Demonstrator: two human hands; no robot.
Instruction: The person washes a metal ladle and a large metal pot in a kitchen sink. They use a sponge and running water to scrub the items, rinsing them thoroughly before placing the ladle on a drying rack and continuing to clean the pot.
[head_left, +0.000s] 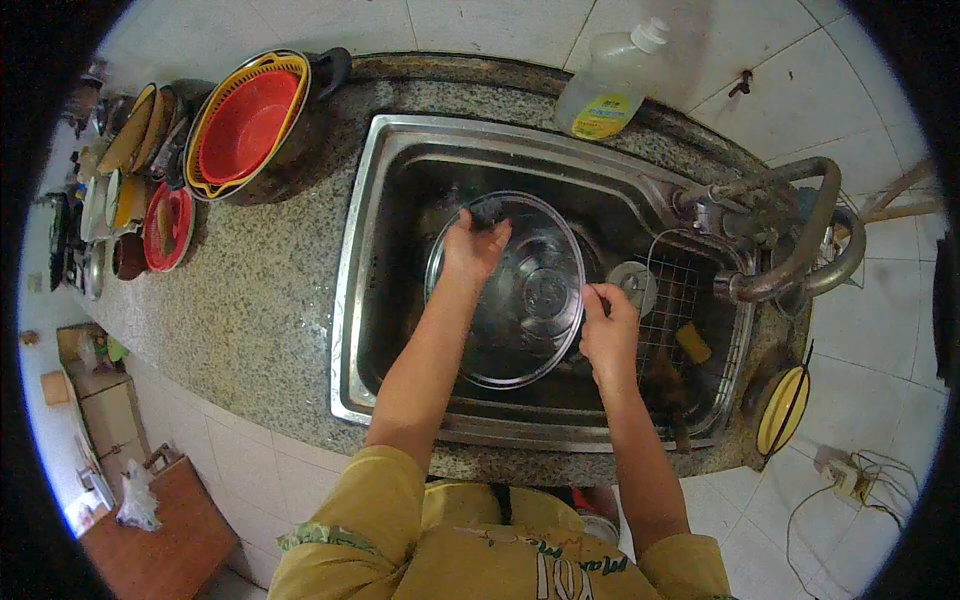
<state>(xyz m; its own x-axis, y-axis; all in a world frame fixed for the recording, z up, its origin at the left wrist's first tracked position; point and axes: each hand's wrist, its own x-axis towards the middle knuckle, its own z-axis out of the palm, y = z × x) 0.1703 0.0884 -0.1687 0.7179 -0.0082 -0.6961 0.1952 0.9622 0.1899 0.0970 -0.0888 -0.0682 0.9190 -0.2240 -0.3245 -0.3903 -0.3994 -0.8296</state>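
Note:
A clear round glass lid (525, 345) with a shiny metal rim is tilted over the sink basin (400, 190). My right hand (610, 325) is closed around the lid's right rim. Over the lid's upper left part, my left hand (478, 248) has its fingers curled; a dark patch shows between thumb and fingers, and I cannot make out what it is. A round knob or its base (545, 291) shows near the middle of the glass.
A wire rack (672, 290) with a yellow sponge (692, 343) lies at the sink's right, below the bent faucet (800, 270). A soap bottle (610, 85) stands behind. At left are a pot (285, 165) holding a red basket (250, 125) and several dishes.

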